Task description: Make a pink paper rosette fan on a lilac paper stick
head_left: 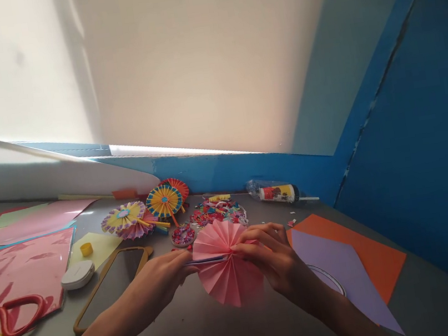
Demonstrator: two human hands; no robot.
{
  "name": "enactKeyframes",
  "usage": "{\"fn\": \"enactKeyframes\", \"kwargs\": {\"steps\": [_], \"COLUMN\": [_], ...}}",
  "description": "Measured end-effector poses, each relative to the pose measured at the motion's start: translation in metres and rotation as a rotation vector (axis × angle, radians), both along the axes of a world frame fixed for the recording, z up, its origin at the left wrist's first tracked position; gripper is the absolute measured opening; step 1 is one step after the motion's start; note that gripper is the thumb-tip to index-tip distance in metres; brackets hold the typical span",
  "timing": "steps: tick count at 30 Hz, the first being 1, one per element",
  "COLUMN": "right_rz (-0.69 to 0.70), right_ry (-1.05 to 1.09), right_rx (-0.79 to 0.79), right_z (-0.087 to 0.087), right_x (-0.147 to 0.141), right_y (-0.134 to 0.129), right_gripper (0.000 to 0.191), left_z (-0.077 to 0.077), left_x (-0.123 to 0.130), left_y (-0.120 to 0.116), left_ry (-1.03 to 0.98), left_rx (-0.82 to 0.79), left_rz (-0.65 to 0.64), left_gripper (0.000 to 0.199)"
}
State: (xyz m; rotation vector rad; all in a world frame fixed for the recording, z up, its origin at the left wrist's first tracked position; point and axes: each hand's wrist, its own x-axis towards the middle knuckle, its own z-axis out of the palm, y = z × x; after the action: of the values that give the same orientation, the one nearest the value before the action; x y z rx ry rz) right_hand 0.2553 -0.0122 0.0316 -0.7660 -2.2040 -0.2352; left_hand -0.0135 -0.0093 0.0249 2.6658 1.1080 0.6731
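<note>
A round pink folded-paper fan (228,279) is held up above the grey table, its pleats spreading from the centre. My left hand (166,275) is closed on a thin purple strip (208,260) at the fan's left side; the strip's tip reaches the middle of the fan. My right hand (267,248) pinches the pink fan near its centre, with fingers bent over its right part. Behind the fan lie a pile of coloured paper scraps (217,211) and a small round dish of scraps (182,235).
Finished paper fans (164,199) stand at the back. Phone (112,280), white case (78,274) and red-handled scissors (23,316) lie left, beside coloured sheets. A glue bottle (278,193) lies behind; purple (339,263) and orange paper (371,252) are at the right.
</note>
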Motion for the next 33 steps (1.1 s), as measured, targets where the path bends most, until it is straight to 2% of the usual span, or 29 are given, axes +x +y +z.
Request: {"fn": "enactKeyframes", "kwargs": {"steps": [4, 10, 22, 26, 29, 33], "right_rz": [0.04, -0.006, -0.036, -0.06, -0.039, -0.044], "right_ry": [0.011, 0.022, -0.006, -0.074, -0.104, -0.111], "right_rx": [-0.061, -0.046, 0.069, 0.099, 0.11, 0.22], "right_z": [0.0, -0.001, -0.004, -0.008, -0.012, -0.013], "right_x": [0.004, 0.002, 0.001, -0.001, -0.002, -0.003], "right_y": [0.001, -0.002, -0.004, -0.004, -0.005, -0.008], "right_gripper": [0.026, 0.021, 0.018, 0.026, 0.031, 0.035], "left_z": [0.003, 0.006, -0.004, -0.004, -0.005, -0.006], "left_x": [-0.003, -0.003, -0.006, -0.004, -0.003, -0.002], "left_y": [0.001, 0.0, 0.006, 0.006, 0.003, 0.0], "left_ry": [-0.043, -0.045, 0.005, -0.012, -0.052, -0.136], "left_rx": [-0.024, -0.04, 0.03, 0.042, 0.019, -0.067], "left_rz": [-0.013, 0.018, 0.048, 0.042, 0.025, 0.003], "left_gripper": [0.024, 0.021, 0.022, 0.021, 0.019, 0.021]}}
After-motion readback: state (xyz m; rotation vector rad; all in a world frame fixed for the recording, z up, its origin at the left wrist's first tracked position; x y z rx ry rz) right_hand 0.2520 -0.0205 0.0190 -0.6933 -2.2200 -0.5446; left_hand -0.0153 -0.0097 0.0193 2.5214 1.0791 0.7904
